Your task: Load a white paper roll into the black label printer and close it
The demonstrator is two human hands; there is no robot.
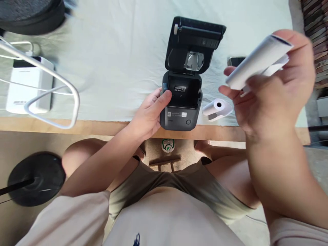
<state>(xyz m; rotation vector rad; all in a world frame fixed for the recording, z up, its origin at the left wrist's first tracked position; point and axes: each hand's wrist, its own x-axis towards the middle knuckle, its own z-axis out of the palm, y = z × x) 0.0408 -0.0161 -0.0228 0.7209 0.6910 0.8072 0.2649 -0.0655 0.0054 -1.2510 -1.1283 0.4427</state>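
Nearest the camera, at the bottom of the frame, sit the person's pale shirt [174, 222] and olive shorts [164, 181], with bare knees under the wooden table edge [77, 125]. At the lower left stands a round black base [36, 178] on the floor. In the upper left, a white box [27, 85] lies on the pale cloth [115, 51], with a white wire frame [64, 83] across it. Left of centre, the left hand [150, 114] grips the left side of a small black printer [180, 109], thumb on its upper corner; the printer's lid [196, 42] stands open and its paper bay shows. Just right of the printer lies a white paper roll [217, 108]. At the upper right, the right hand [271, 85] is raised, fingers closed around a blurred second roll [256, 61]
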